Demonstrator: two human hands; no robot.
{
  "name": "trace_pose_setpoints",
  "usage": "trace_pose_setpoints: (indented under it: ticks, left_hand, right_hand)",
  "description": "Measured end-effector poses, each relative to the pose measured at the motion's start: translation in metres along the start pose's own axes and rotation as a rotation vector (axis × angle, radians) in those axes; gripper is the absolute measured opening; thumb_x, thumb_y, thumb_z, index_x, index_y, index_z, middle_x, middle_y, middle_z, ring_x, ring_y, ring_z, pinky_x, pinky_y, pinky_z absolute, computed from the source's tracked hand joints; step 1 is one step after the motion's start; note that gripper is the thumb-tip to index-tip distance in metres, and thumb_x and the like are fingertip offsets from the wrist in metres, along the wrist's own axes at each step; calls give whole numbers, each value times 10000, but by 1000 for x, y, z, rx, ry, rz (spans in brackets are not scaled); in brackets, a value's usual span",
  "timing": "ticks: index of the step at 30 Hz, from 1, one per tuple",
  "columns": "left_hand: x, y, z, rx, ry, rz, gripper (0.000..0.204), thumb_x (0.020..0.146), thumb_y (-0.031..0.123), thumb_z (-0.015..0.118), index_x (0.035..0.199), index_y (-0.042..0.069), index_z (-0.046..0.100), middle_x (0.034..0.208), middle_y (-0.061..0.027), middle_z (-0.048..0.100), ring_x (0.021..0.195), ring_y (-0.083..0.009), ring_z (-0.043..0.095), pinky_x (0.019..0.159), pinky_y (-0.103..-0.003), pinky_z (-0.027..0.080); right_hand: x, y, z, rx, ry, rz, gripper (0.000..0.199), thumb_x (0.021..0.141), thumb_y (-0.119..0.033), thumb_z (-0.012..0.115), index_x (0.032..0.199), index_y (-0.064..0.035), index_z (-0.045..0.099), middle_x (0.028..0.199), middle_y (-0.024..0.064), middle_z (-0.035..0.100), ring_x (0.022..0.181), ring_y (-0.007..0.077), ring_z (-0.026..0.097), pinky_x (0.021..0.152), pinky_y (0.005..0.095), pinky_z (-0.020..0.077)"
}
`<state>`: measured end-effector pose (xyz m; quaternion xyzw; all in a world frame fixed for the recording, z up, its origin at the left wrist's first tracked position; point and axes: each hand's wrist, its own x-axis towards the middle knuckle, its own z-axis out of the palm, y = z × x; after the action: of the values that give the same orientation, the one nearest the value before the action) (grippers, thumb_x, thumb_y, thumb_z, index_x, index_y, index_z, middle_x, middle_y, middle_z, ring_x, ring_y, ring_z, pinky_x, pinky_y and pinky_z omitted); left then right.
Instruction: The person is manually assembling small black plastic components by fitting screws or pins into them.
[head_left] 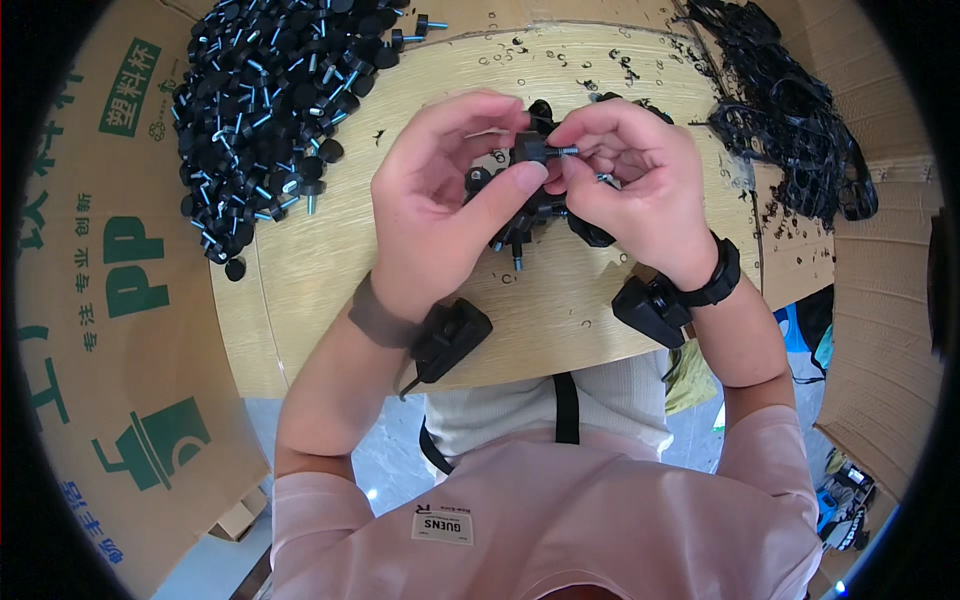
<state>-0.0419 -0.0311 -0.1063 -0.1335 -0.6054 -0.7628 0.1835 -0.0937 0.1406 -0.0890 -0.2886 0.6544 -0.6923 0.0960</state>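
My left hand (425, 205) is closed on a black knob screw (529, 148), its thumb pressed against the round head. The threaded metal stud points right, toward my right hand (645, 175). The thumb and forefinger of that hand are pinched around the stud, one on either side; the other fingers are curled. Beneath both hands, partly hidden by them, lies a small heap of similar knob screws (517, 238) on the wooden table (540, 325).
A large pile of knob screws (270, 110) covers the table's far left. A tangle of thin black rubbery strips (790, 130) lies at far right. Small black scraps (620, 68) are scattered at the back. Cardboard walls (110, 250) stand at both sides.
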Motion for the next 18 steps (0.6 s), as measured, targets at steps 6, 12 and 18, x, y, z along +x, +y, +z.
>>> trace_pose_setpoints:
  ticks: [6,12,18]
  left_hand:
    - [0,2,-6,287,-132,79,320,738,-136,692,1044,-47,658,1100,-157,628,1018,-204,596,878,-309,500]
    - [1,2,-9,393,-253,208,316,725,-190,647,1002,-39,659,1143,-157,593,1041,-231,592,906,-319,494]
    - [1,-2,-2,214,-51,143,226,722,-164,639,898,-26,675,1050,-142,622,1032,-236,613,829,-315,527]
  right_hand:
    - [0,4,-5,-303,42,-57,157,752,17,671,901,36,625,705,50,662,645,63,639,583,212,513]
    - [10,0,-15,190,-39,317,142,803,26,625,945,43,618,801,66,675,682,80,635,605,200,499]
    - [6,-1,-10,61,-50,90,147,876,-47,634,990,47,627,825,75,679,715,96,646,641,222,527]
